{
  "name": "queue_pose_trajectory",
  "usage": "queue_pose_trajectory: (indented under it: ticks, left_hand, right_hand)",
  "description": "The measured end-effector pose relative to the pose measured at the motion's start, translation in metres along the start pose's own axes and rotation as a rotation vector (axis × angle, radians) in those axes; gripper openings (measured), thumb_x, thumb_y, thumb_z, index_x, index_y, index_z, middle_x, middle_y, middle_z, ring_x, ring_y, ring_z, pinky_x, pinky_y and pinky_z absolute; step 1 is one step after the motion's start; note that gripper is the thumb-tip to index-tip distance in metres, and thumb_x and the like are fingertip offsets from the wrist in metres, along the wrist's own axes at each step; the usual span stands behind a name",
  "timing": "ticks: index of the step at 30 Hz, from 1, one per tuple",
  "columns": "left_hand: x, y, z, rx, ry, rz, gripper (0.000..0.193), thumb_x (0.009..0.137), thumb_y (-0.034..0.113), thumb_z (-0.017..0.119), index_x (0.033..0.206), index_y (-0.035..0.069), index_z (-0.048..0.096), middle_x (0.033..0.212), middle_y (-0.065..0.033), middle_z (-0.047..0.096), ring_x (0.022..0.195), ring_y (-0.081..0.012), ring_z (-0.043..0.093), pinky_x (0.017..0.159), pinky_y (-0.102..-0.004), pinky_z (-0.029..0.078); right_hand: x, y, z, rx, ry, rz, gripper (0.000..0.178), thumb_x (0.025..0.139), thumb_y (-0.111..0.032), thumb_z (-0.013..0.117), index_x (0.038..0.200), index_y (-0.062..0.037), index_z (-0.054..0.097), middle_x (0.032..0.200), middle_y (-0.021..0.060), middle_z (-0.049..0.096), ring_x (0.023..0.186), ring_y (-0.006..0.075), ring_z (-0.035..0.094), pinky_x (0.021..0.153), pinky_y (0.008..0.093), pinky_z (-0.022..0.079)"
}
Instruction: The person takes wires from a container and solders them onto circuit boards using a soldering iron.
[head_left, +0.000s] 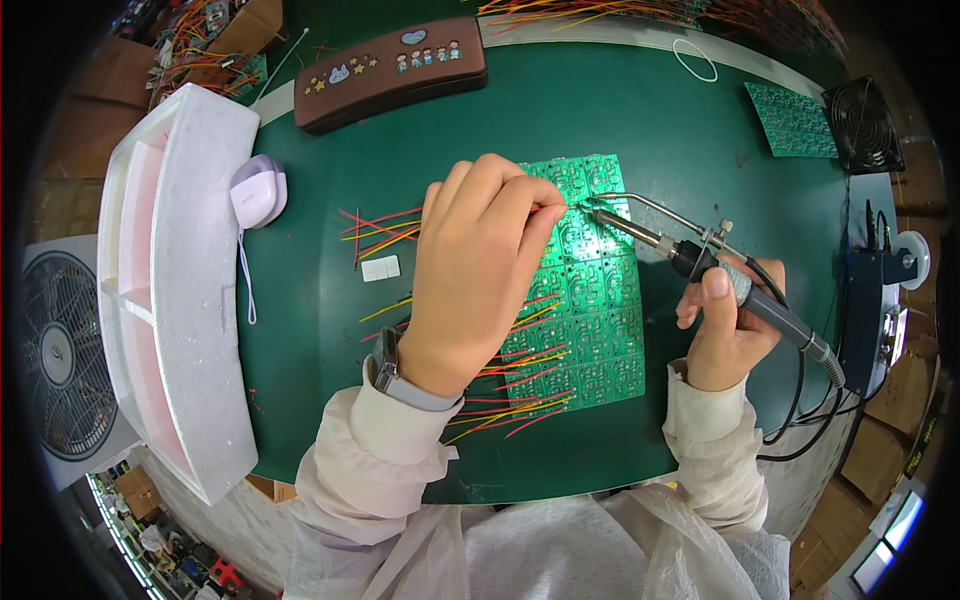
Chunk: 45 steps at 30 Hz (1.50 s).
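Observation:
My left hand (475, 265) is closed in a pinch on a thin red wire (566, 207) over the upper part of a green circuit board panel (610, 330). In my right hand (728, 335) is a soldering iron (690, 258) with a grey grip, its tip pointing left and down at the board beside the wire end. A bent metal guide tube (655, 205) is clamped along the iron and ends close to its tip. Whether the tip touches the board cannot be made out. Several red and yellow wires (535, 405) lie across the panel's left side, partly hidden by my left hand.
A white foam tray (205, 300) stands at the left, beside a lilac case (260, 192). At the back lie a brown pencil case (390, 75) and a white loop (695, 60). Another circuit board panel (790, 120) sits by a black fan (865, 125). The iron's cable (800, 400) hangs at the right.

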<state>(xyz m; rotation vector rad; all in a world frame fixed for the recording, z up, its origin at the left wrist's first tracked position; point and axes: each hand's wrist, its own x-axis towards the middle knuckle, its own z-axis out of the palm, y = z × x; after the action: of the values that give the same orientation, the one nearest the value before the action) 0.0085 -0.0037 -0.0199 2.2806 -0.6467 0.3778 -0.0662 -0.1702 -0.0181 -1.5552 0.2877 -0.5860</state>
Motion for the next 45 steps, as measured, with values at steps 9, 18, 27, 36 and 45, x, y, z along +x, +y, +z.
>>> queue_pose_trajectory:
  ticks: [9, 18, 27, 36, 45]
  left_hand:
    - [0.0, 0.001, -0.001, -0.016, -0.012, -0.012, 0.008, 0.068, 0.004, 0.061, 0.073, 0.004, 0.055, 0.071, -0.0035, 0.049, 0.067, -0.0172, 0.047, 0.063, -0.0275, 0.036]
    - [0.0, -0.001, -0.001, -0.006, -0.006, 0.012, 0.008, 0.067, 0.004, 0.062, 0.072, 0.005, 0.055, 0.07, -0.0025, 0.049, 0.066, -0.0163, 0.047, 0.064, -0.0268, 0.034]
    - [-0.001, -0.001, 0.0, 0.032, -0.002, 0.019, 0.009, 0.067, 0.005, 0.062, 0.073, 0.006, 0.056, 0.07, -0.0016, 0.049, 0.067, -0.016, 0.047, 0.065, -0.0273, 0.034]
    - [-0.001, -0.003, 0.0, 0.055, 0.006, 0.022, 0.01, 0.065, 0.005, 0.062, 0.072, 0.007, 0.056, 0.07, -0.0011, 0.049, 0.067, -0.0161, 0.046, 0.063, -0.0278, 0.033]
    - [-0.001, -0.002, 0.0, 0.076, 0.013, 0.017, 0.01, 0.064, 0.005, 0.062, 0.072, 0.007, 0.056, 0.07, -0.0009, 0.049, 0.067, -0.0167, 0.046, 0.062, -0.0279, 0.032]
  right_hand:
    - [0.0, 0.0, 0.002, -0.07, -0.008, -0.042, 0.021, 0.076, -0.015, 0.058, 0.08, -0.0011, 0.042, 0.05, 0.005, 0.043, 0.038, 0.0103, 0.041, 0.035, 0.0198, 0.032]
    - [0.001, 0.0, 0.003, -0.09, -0.02, -0.045, 0.022, 0.077, -0.016, 0.058, 0.079, -0.001, 0.042, 0.049, 0.0048, 0.043, 0.038, 0.0099, 0.04, 0.035, 0.0196, 0.032]
    - [-0.001, 0.0, 0.001, -0.152, -0.024, -0.091, 0.023, 0.076, -0.017, 0.059, 0.077, -0.0007, 0.042, 0.05, 0.0055, 0.044, 0.039, 0.0096, 0.042, 0.036, 0.0188, 0.033]
    - [0.005, -0.011, -0.011, -0.22, -0.144, -0.081, 0.024, 0.067, -0.009, 0.067, 0.079, 0.003, 0.049, 0.063, 0.0051, 0.052, 0.054, 0.0091, 0.046, 0.054, 0.0203, 0.037]
    - [0.017, -0.034, -0.011, -0.419, -0.459, -0.329, 0.025, 0.066, -0.006, 0.067, 0.082, 0.0032, 0.05, 0.068, 0.0118, 0.057, 0.056, 0.014, 0.051, 0.052, 0.0225, 0.04]
